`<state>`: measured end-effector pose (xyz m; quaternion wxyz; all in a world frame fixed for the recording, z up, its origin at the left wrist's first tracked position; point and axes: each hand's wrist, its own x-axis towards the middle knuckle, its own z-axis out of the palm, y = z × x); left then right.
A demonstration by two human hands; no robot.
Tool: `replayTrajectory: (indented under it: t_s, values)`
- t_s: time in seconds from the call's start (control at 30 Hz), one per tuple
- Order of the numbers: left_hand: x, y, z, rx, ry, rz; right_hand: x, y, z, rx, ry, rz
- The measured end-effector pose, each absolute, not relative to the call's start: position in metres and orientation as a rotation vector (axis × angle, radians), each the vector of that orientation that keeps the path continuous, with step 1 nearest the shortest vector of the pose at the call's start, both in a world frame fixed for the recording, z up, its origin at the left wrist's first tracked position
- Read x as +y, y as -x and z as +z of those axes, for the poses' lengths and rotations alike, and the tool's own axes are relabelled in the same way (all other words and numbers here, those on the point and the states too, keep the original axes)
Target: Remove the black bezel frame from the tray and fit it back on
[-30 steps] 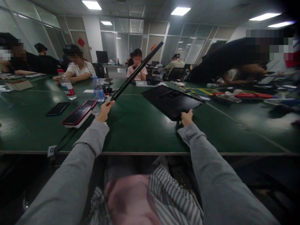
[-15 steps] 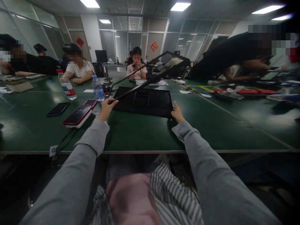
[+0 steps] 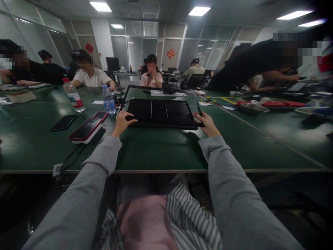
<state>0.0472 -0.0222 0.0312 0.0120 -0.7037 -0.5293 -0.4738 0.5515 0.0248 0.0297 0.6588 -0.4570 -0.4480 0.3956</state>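
A thin black rectangular frame (image 3: pixel 128 93) is held above a flat black panel (image 3: pixel 140 109) on the green table. My left hand (image 3: pixel 122 123) pinches the frame's near left corner between thumb and fingers. At the near right corner, my right hand (image 3: pixel 207 124) grips the same frame, its fingers around the edge. Through the frame's opening the panel shows two thin upright strips and a raised middle part. The panel's near edge sticks out slightly below the frame.
Left of the panel stand a blue-capped bottle (image 3: pixel 108 100) and a red-capped bottle (image 3: pixel 74 96). Nearer lie a black phone (image 3: pixel 63 122) and a red-edged device (image 3: pixel 85 130) with a cable. Red tools (image 3: pixel 275 101) lie at the right. Several people sit or lean around.
The frame has come down from its steep tilt to nearly level over the panel. My right hand has moved right, from the panel's corner to the frame.
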Motion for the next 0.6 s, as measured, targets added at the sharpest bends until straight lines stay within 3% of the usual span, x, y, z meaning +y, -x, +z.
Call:
replayTrajectory:
  t_s: [0.23,0.4,0.6]
  values:
    - [-0.007,-0.038,0.015,-1.712,2.417,-1.170,0.039,-0.539,0.004,-1.298,1.509,0.094]
    - [-0.010,-0.041,0.013,-1.749,2.477,-0.906,0.035,-0.532,-0.001,-1.297,1.730,0.018]
    - [-0.015,-0.041,0.014,-1.811,2.459,-0.835,0.045,-0.531,-0.005,-1.303,1.815,0.055]
